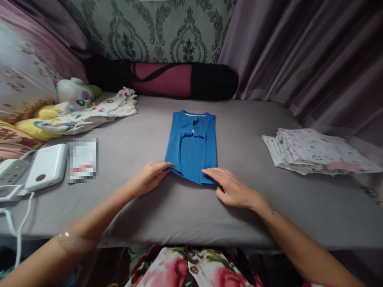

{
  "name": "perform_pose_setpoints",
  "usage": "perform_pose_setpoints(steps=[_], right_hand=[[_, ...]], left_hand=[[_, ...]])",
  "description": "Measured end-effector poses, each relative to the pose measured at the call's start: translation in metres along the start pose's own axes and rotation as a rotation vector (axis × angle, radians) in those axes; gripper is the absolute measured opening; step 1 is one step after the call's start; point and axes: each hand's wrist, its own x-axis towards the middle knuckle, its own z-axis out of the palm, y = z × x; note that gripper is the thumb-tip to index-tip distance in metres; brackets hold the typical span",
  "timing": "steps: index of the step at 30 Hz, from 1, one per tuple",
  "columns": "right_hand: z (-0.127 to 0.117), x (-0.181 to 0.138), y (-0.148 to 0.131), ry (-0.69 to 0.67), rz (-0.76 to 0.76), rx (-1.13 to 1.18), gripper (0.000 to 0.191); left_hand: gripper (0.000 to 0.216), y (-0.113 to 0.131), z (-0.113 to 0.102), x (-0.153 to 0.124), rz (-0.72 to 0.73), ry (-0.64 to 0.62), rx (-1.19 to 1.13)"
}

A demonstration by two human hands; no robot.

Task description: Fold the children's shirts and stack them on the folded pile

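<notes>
A blue shirt (193, 153) lies on the grey sheet in front of me, its sides and sleeves folded inward into a narrow rectangle. Its neckline, with a white strip inside, points away from me. My left hand (152, 175) pinches the near left corner, which is lifted a little off the sheet. At the near right corner, my right hand (231, 185) has its fingers on top of the cloth and the thumb beneath the edge.
A stack of folded printed cloths (317, 151) lies to the right. Left are a printed garment (98, 113), a plush toy (73, 91), a white power bank (46, 165), a power strip (12, 171) and a blurred packet (83, 159). A long black-and-maroon bag (167, 79) borders the back.
</notes>
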Motion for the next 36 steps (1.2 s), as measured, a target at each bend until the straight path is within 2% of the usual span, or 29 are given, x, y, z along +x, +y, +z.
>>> perform_pose_setpoints(steps=[3, 5, 8, 11, 17, 20, 24, 28, 32, 36], right_hand=[[0.004, 0.0, 0.006, 0.063, 0.043, 0.022, 0.067], [0.007, 0.001, 0.013, 0.1, 0.058, 0.052, 0.064], [0.006, 0.007, 0.022, 0.182, 0.106, 0.125, 0.056], [0.003, 0.019, 0.027, 0.274, 0.224, 0.182, 0.043], [0.004, 0.046, 0.035, 0.416, 0.454, 0.12, 0.036], [0.009, 0.052, 0.034, 0.402, 0.515, -0.028, 0.038], [0.01, 0.053, 0.022, 0.303, 0.614, -0.209, 0.041], [0.008, 0.053, 0.012, 0.191, 0.724, -0.332, 0.043], [0.003, 0.051, 0.015, 0.142, 0.699, -0.37, 0.041], [-0.001, 0.05, 0.016, 0.198, 0.603, -0.417, 0.044]], left_hand=[[0.036, 0.006, -0.004, 0.006, -0.163, 0.025, -0.056], [0.037, 0.009, -0.006, 0.011, -0.219, 0.062, -0.084], [0.035, 0.009, -0.006, 0.018, -0.23, 0.117, -0.163], [0.033, 0.007, -0.005, 0.029, -0.261, 0.169, -0.21], [0.031, -0.004, 0.009, 0.054, -0.319, 0.256, -0.083], [0.028, -0.009, 0.017, 0.061, -0.304, 0.265, 0.037], [0.027, -0.009, 0.023, 0.062, -0.29, 0.253, 0.195], [0.032, -0.007, 0.023, 0.06, -0.366, 0.229, 0.297], [0.035, -0.011, 0.02, 0.056, -0.398, 0.215, 0.356], [0.036, -0.01, 0.013, 0.05, -0.258, 0.32, 0.466]])
